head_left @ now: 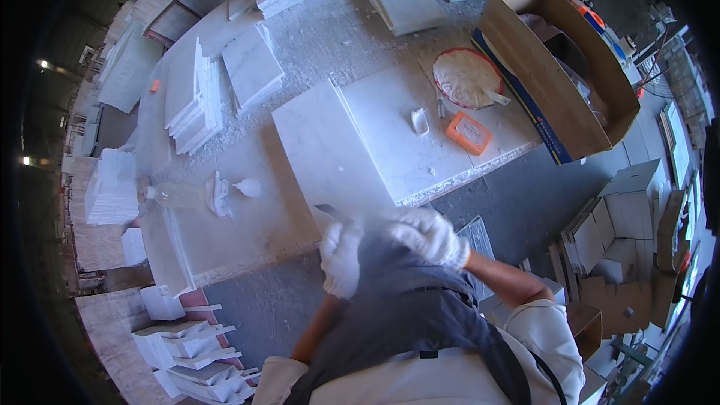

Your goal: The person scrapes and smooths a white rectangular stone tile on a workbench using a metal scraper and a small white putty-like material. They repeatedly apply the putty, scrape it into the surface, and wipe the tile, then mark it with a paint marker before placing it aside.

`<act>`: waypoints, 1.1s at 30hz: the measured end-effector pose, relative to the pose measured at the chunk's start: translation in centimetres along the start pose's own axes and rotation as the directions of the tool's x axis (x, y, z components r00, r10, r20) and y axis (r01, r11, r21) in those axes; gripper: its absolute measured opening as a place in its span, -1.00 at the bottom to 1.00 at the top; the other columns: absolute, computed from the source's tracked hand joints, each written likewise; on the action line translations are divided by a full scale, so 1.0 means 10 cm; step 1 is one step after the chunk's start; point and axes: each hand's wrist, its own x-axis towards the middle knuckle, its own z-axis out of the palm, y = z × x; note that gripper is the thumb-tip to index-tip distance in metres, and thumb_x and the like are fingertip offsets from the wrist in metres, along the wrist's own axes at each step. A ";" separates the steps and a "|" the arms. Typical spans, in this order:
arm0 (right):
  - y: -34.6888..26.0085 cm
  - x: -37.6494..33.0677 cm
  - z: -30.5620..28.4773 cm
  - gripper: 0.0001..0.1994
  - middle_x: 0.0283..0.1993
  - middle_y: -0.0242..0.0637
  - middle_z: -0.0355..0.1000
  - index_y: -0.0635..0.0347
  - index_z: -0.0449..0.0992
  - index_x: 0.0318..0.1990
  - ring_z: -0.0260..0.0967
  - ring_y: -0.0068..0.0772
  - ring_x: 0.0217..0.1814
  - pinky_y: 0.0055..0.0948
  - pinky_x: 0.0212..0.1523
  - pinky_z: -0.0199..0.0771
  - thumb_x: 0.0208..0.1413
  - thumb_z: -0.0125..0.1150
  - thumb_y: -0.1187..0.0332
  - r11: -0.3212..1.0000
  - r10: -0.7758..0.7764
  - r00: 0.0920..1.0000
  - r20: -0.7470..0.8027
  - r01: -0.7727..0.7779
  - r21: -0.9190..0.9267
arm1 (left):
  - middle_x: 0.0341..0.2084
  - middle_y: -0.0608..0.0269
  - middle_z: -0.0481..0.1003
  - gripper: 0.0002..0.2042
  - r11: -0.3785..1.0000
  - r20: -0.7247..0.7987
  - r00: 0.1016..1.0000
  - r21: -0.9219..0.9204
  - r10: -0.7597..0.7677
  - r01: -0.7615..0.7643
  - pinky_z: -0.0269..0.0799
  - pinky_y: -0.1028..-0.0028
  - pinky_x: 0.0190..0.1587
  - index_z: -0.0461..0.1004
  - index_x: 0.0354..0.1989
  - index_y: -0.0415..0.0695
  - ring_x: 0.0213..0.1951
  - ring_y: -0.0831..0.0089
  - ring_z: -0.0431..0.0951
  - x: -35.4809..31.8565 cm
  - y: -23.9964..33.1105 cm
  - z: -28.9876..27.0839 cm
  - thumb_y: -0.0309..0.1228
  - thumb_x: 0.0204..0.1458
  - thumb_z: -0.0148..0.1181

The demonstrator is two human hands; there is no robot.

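Note:
My left hand, in a white knitted glove, is closed just in front of the near edge of a white marble-look tile. A thin dark blade, like a putty knife's, sticks out at its fingertips over the tile. Beside it my right hand, also gloved, has its fingers curled toward the left hand. Motion blur smears the space between the hands, so what the right fingers hold is hidden. The tile lies on another one, edges slightly offset, with a small white speck on top.
Right of the tile lie a red-rimmed bowl of white paste, an orange block and a small white scoop-like piece. An open cardboard box stands beyond. Tile stacks, a clear bottle and a crumpled cloth are left.

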 end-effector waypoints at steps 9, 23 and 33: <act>-0.29 0.45 -1.80 -0.68 0.05 -0.19 0.56 0.02 0.65 0.05 0.58 -0.10 0.02 -0.22 -0.02 0.64 0.12 0.45 0.34 0.126 -0.619 0.739 -0.266 -0.241 -0.962 | -0.42 0.25 0.60 -0.69 0.994 0.311 0.944 0.017 -0.108 0.109 0.53 0.47 -0.22 0.52 0.06 -0.31 -0.37 0.55 0.59 0.12 0.09 -0.13 -0.29 0.37 0.17; -0.18 0.82 -2.56 -0.65 -0.03 -0.13 0.64 -0.04 0.71 -0.03 0.59 0.06 0.03 -0.08 0.06 0.57 0.36 0.08 0.01 0.042 -0.233 0.838 -0.494 -0.499 -0.866 | -0.31 0.15 0.59 -0.48 0.956 0.263 0.925 -0.030 -0.273 0.291 0.58 0.44 -0.24 0.34 0.31 -0.36 -0.35 0.46 0.65 0.15 -0.09 -0.25 -0.26 0.31 0.19; -0.01 0.32 -0.84 -0.76 -0.36 -0.49 0.46 0.20 0.61 0.10 0.37 -0.70 -0.43 -0.63 -0.44 0.40 0.37 0.21 0.38 0.910 -0.045 0.915 -0.401 -0.128 -0.395 | -0.50 0.19 0.56 -0.53 0.940 0.196 0.921 0.025 -0.338 0.339 0.50 0.48 -0.49 0.40 0.26 -0.29 -0.53 0.49 0.58 0.20 0.01 -0.15 -0.23 0.31 0.22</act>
